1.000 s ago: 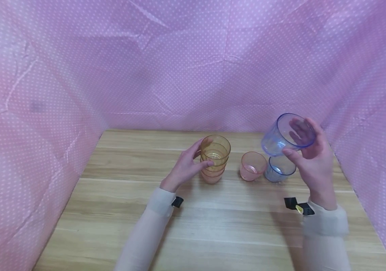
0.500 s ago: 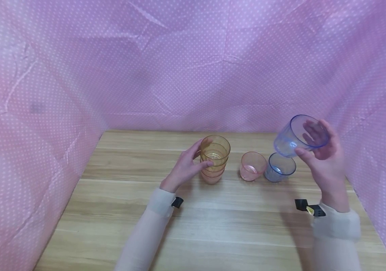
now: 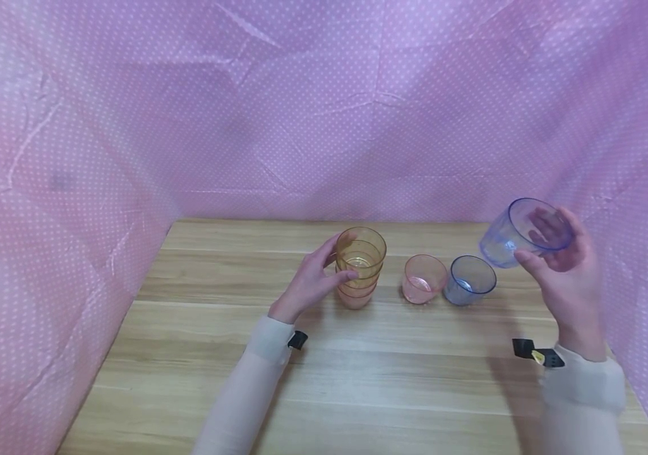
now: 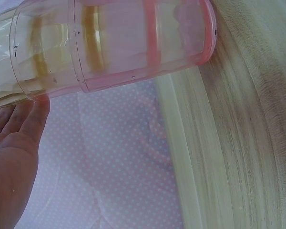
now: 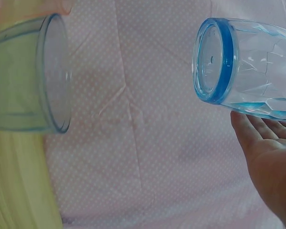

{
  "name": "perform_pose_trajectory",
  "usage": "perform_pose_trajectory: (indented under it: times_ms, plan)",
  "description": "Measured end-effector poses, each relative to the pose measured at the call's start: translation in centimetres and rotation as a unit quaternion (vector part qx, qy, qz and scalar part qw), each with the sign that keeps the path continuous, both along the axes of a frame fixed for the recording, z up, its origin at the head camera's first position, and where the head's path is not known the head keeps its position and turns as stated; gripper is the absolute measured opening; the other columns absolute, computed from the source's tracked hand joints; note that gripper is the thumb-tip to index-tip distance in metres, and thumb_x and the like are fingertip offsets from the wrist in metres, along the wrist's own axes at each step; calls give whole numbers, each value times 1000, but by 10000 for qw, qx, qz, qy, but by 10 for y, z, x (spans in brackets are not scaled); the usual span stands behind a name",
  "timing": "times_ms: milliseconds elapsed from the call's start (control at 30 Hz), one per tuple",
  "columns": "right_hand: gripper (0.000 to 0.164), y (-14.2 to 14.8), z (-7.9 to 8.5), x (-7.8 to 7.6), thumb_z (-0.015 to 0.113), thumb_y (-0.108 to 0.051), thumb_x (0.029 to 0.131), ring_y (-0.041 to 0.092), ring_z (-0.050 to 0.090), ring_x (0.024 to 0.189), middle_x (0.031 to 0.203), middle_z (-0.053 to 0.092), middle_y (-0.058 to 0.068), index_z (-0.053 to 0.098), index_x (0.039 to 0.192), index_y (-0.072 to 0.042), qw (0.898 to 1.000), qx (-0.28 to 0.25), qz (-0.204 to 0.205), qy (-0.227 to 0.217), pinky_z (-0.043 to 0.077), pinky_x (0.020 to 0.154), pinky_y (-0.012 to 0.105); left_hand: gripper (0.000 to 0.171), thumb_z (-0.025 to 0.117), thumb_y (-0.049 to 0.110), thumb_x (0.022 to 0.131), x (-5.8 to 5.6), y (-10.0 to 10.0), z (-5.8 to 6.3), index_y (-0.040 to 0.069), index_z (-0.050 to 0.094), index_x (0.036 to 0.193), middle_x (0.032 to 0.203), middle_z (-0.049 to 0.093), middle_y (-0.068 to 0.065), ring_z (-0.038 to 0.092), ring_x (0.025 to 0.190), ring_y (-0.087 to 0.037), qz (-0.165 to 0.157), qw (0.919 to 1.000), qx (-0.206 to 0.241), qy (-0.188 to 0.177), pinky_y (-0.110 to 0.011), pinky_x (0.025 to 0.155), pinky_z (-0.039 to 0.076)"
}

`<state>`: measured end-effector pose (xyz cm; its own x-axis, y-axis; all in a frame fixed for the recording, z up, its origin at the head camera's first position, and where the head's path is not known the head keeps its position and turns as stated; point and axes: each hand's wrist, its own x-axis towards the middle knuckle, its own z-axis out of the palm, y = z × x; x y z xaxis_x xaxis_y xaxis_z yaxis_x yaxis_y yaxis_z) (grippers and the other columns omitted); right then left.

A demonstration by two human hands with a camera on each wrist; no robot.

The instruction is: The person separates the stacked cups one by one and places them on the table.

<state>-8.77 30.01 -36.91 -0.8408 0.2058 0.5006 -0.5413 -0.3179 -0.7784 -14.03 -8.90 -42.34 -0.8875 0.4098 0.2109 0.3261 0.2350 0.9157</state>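
My left hand (image 3: 312,281) grips the upper part of a stack of clear plastic cups (image 3: 358,278), amber on top and pink at the bottom. In the left wrist view, the stack's pink base (image 4: 181,36) is down on the wood. My right hand (image 3: 576,291) holds a clear blue cup (image 3: 503,243) in the air at the right, tilted with its mouth toward the palm. Below and left of it stand another blue cup (image 3: 463,291) and a pink cup (image 3: 419,289), side by side and upright. The raised cup's thick blue base (image 5: 226,62) shows in the right wrist view.
A light wood tabletop (image 3: 324,385) carries the cups. Pink dotted cloth (image 3: 324,126) hangs behind it and along both sides. The pink cup stands between the stack and the standing blue cup.
My right hand has carried the blue cup to the right and slightly down, away from above the standing blue cup. My left hand and the stack stay put.
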Motion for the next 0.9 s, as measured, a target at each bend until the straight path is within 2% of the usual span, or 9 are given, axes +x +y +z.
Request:
perform_pose_trajectory:
  times_ms: [333,500,900]
  plan:
    - [83,15,-11,5,50,44,76,27,53,135,144,58,19,45,148,4,9988,138,-244,-390,48,108,25,75,83,24,90,1,0,-1,21,47,156,156,51,-4,51,141,-29,55,10000,-63,-25,-38,118,42]
    - [84,22,-17,8,50,43,76,24,54,134,144,58,17,46,149,1,9958,331,-497,-696,48,107,23,76,83,23,89,1,0,0,22,47,156,156,51,-5,50,141,-29,65,9999,-66,-57,-38,119,41]
    - [87,33,-31,9,53,42,74,22,56,128,141,59,16,44,149,-2,9900,234,-929,-1035,47,106,21,78,83,28,88,1,0,1,22,46,156,156,51,-5,51,140,-30,114,9996,-88,-227,-41,119,42]
